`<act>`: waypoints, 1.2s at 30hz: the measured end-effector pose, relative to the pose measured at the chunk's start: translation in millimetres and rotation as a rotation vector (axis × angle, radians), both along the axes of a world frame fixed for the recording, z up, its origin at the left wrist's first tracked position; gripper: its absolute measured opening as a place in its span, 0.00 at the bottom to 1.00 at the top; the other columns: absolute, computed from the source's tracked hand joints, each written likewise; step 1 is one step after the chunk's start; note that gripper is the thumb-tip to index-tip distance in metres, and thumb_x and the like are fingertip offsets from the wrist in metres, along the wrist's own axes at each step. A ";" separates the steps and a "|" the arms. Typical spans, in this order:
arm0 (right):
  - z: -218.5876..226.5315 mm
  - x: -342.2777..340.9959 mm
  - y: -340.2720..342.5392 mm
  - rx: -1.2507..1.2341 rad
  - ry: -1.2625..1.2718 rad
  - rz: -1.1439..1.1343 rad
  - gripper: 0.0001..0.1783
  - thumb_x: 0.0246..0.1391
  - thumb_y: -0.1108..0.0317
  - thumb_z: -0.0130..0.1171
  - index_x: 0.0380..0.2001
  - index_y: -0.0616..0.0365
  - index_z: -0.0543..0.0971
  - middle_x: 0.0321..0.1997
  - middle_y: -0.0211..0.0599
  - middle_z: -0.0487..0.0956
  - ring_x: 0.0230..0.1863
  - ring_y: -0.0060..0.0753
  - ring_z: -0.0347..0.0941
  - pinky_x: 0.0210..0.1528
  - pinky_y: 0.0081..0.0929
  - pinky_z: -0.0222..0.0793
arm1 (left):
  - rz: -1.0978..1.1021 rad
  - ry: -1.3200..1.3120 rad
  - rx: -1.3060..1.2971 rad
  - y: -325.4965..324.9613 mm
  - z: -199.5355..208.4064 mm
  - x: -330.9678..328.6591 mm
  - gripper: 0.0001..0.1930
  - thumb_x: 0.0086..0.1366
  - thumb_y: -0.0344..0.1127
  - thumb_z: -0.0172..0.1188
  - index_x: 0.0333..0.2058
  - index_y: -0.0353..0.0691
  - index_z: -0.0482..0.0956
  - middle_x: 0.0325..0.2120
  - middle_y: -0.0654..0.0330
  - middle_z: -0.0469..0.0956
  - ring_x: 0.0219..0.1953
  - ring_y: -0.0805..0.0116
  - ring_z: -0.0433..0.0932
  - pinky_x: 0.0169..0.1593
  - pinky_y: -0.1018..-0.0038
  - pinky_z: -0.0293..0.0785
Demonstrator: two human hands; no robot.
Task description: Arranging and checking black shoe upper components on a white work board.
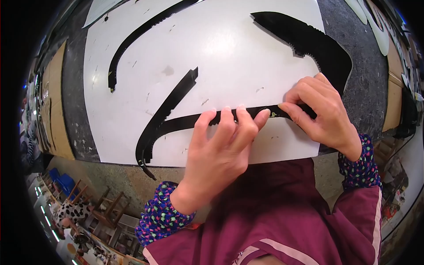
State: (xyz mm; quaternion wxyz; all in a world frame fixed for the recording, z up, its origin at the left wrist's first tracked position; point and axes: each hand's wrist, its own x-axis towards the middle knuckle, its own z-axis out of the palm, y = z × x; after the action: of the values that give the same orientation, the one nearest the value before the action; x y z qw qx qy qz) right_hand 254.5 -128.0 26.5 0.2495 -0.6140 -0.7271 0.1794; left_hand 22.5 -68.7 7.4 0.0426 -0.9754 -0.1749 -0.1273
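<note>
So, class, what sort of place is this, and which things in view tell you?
Probably a workshop: flat black shaped pieces lie on a scuffed white sheet covering part of a dark worktable, and wooden stools stand in the background.

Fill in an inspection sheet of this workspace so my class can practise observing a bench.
Surface: white sheet with small marks, over a dark table.
Job's things: long black strip under the hands; black bent piece, its lower tip past the table edge; black curved strip at upper left; broad black piece at upper right.
Clutter: cardboard at left.
Grippers: left hand, fingertips on the long strip; right hand, thumb at the same strip, other fingertips partly hidden.
Cables: nothing clearly seen.
Surroundings: wooden stools and a blue seat at lower left.
</note>
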 end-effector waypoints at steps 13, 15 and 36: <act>-8.5 4.3 -15.4 0.170 -0.154 0.050 0.10 0.54 0.67 0.65 0.33 0.56 0.74 0.29 0.30 0.73 0.30 0.35 0.69 0.37 0.30 0.61 | 0.041 -0.017 -0.036 -6.5 3.2 1.1 0.23 0.60 0.29 0.58 0.56 0.47 0.79 0.48 0.64 0.73 0.46 0.67 0.71 0.54 0.65 0.67; -3.9 1.9 -19.5 0.138 -0.154 0.034 0.10 0.55 0.67 0.65 0.35 0.57 0.74 0.31 0.32 0.74 0.32 0.36 0.70 0.39 0.30 0.61 | 0.028 -0.049 -0.164 -4.2 1.5 -4.4 0.25 0.61 0.27 0.55 0.58 0.50 0.77 0.50 0.64 0.72 0.48 0.68 0.70 0.57 0.63 0.65; -34.0 -62.7 62.7 0.232 -0.346 -0.204 0.25 0.54 0.74 0.53 0.57 0.59 0.69 0.58 0.40 0.71 0.61 0.42 0.65 0.62 0.42 0.56 | 0.106 -0.254 -0.179 -0.1 -6.8 -49.6 0.18 0.55 0.26 0.59 0.46 0.40 0.85 0.48 0.61 0.81 0.50 0.65 0.76 0.61 0.61 0.66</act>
State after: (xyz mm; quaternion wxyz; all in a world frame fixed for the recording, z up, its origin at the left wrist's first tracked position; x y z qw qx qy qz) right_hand 191.7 -65.3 -7.6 0.2071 -0.6730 -0.7089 -0.0396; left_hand -27.0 -68.8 0.6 -0.0601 -0.9407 -0.2407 -0.2313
